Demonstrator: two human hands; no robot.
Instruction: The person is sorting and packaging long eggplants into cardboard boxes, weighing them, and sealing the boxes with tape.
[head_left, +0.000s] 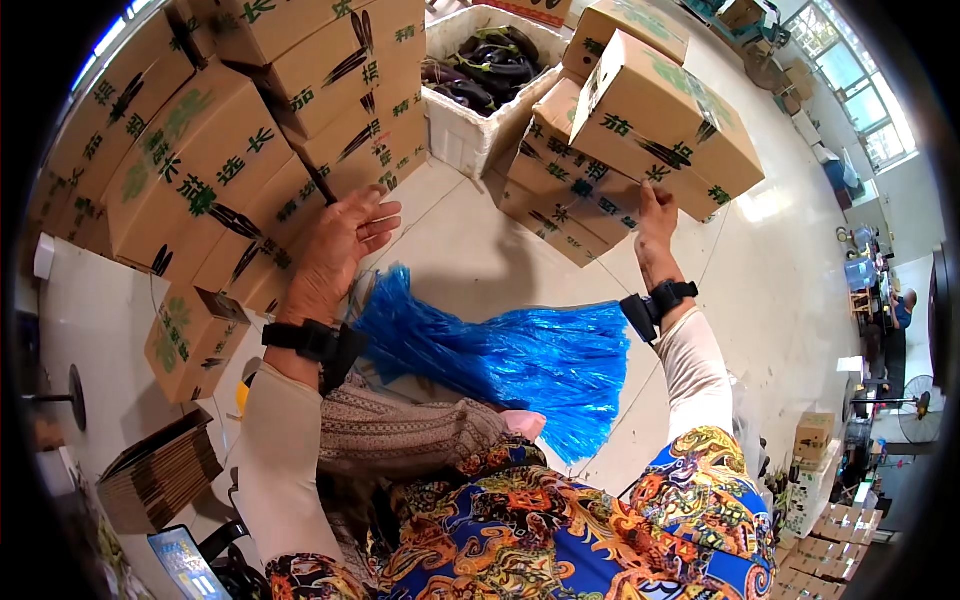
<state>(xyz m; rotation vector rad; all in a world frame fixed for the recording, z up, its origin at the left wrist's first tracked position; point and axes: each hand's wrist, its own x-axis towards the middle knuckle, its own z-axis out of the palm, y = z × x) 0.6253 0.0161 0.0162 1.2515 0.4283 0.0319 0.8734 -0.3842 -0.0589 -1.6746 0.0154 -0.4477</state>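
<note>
My right hand (656, 214) is raised at the lower edge of a closed cardboard box (660, 135) printed with eggplants, its fingertips against the box; whether they grip it cannot be told. That box rests tilted on other cartons (566, 199). My left hand (356, 221) hangs in the air with its fingers apart and nothing in it, near the tall stack of cartons (217, 172) on the left. A bundle of blue plastic film or bags (510, 352) lies spread before my knees. Behind, between the stacks, a white foam crate (457, 139) holds dark eggplants (491, 67).
A small carton (195, 341) stands at the left on the tiled floor, near a pile of flattened cardboard (161, 472). A standing fan (919, 405) and a person (902, 309) are far off to the right. More cartons (832, 547) are stacked at lower right.
</note>
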